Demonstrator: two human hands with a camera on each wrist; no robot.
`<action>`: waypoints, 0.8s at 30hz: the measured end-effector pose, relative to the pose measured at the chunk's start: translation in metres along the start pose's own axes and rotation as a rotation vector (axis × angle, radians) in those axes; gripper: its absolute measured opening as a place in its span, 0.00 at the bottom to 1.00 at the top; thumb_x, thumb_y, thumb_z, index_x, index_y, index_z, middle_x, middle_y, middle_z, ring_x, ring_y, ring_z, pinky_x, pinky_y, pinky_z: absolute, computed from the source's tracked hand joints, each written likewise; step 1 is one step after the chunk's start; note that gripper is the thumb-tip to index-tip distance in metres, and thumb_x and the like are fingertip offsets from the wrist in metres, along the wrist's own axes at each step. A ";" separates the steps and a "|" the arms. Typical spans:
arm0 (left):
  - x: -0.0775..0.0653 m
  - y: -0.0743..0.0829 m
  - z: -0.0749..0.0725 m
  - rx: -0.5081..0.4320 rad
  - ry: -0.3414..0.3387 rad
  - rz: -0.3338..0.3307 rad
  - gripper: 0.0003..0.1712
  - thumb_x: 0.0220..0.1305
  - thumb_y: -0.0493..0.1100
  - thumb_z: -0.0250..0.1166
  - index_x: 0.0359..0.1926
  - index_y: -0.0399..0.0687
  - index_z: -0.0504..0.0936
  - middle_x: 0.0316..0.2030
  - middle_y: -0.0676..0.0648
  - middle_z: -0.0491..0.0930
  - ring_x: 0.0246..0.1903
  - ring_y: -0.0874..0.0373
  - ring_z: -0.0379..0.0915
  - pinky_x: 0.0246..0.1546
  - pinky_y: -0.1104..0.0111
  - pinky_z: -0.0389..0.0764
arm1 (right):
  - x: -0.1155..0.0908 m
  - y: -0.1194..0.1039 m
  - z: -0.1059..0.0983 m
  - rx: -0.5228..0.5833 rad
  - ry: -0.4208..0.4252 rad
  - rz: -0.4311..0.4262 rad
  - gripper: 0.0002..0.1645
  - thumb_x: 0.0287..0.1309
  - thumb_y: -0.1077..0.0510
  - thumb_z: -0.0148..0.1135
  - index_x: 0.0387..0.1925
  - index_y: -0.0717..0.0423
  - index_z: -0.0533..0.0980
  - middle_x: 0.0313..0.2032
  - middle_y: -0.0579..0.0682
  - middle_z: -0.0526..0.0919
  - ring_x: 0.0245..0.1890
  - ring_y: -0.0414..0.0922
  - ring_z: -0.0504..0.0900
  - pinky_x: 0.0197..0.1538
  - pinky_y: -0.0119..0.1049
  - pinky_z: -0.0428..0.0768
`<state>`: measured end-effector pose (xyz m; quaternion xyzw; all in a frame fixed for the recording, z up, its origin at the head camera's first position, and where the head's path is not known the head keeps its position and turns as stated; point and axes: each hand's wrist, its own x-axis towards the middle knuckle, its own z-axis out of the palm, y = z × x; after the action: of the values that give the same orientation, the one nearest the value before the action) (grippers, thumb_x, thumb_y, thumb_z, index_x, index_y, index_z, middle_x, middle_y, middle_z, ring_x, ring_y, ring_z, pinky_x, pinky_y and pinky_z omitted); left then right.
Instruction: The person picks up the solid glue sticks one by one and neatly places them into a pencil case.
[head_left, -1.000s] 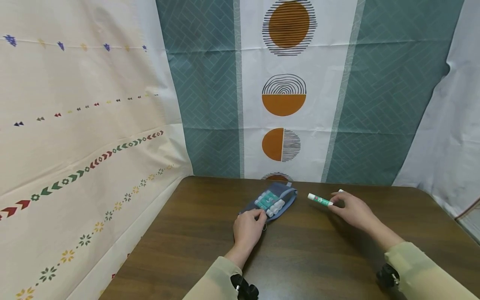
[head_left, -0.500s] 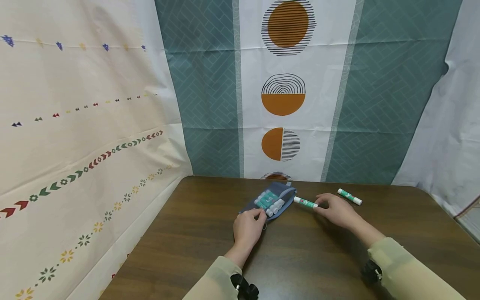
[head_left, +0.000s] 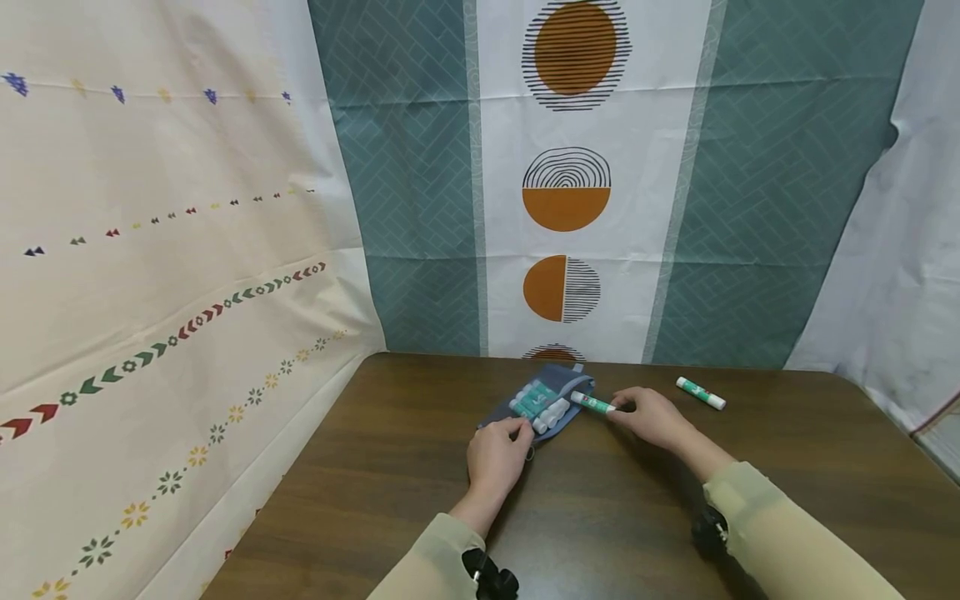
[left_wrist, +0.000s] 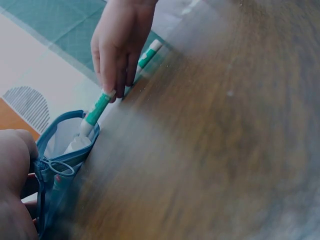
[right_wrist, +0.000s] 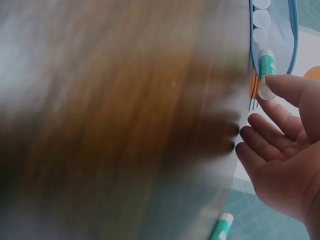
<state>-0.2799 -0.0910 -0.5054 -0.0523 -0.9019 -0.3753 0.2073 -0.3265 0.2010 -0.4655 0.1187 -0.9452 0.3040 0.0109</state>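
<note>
A blue zip pouch (head_left: 551,377) with a see-through panel lies on the table, its mouth facing right. Several white-and-green glue sticks (head_left: 534,402) show inside it. My left hand (head_left: 497,454) grips the pouch at its near edge, beside the zip ring (left_wrist: 59,167). Between thumb and fingertips, my right hand (head_left: 654,417) pinches one glue stick (head_left: 592,403) by its end. That stick's far end is within the open mouth, close to the white ends (right_wrist: 260,19) of the others, as the right wrist view shows. The left fingertips are partly hidden behind the pouch.
Another glue stick (head_left: 701,393) lies on the brown wooden table (head_left: 615,517), behind and to the right of my right hand. Patterned cloth (head_left: 420,300) hangs along the table's back edge, and a cream cloth (head_left: 225,350) along the left side.
My right hand has moved left with the glue stick, from apart from the pouch to its mouth. The loose glue stick behind is now uncovered. My left hand and the pouch have stayed put.
</note>
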 end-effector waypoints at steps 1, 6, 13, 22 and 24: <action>0.000 0.000 0.000 0.001 0.001 0.001 0.11 0.75 0.48 0.71 0.49 0.59 0.98 0.41 0.54 0.94 0.36 0.55 0.88 0.41 0.53 0.86 | 0.001 -0.001 0.001 0.002 0.001 -0.001 0.12 0.74 0.52 0.71 0.44 0.58 0.89 0.65 0.67 0.84 0.67 0.70 0.79 0.62 0.64 0.80; 0.000 0.000 -0.001 -0.001 0.009 0.017 0.10 0.75 0.48 0.71 0.48 0.60 0.98 0.37 0.56 0.93 0.31 0.60 0.84 0.37 0.57 0.84 | 0.005 -0.007 0.006 0.022 0.008 -0.001 0.13 0.74 0.53 0.71 0.45 0.61 0.88 0.65 0.68 0.84 0.67 0.70 0.79 0.63 0.64 0.79; 0.000 -0.002 0.000 -0.001 0.003 0.016 0.10 0.75 0.48 0.71 0.48 0.61 0.98 0.34 0.58 0.92 0.29 0.62 0.82 0.36 0.59 0.82 | 0.015 -0.010 0.014 0.023 0.023 0.029 0.18 0.74 0.53 0.70 0.52 0.66 0.87 0.63 0.69 0.84 0.64 0.67 0.81 0.63 0.63 0.79; 0.000 -0.001 -0.001 0.012 0.017 0.024 0.10 0.74 0.48 0.71 0.45 0.62 0.98 0.33 0.58 0.92 0.30 0.60 0.83 0.34 0.59 0.82 | 0.024 -0.017 0.023 0.004 0.033 0.048 0.18 0.74 0.53 0.69 0.53 0.65 0.88 0.65 0.69 0.83 0.64 0.67 0.81 0.63 0.63 0.79; 0.000 0.000 -0.001 0.014 0.020 0.027 0.10 0.74 0.48 0.71 0.46 0.62 0.98 0.35 0.57 0.93 0.32 0.58 0.85 0.35 0.58 0.83 | 0.025 -0.019 0.025 0.000 0.038 0.049 0.18 0.75 0.53 0.70 0.52 0.64 0.88 0.65 0.69 0.83 0.64 0.67 0.81 0.63 0.63 0.80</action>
<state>-0.2792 -0.0915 -0.5046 -0.0592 -0.9016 -0.3666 0.2219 -0.3447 0.1666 -0.4726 0.0899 -0.9474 0.3065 0.0216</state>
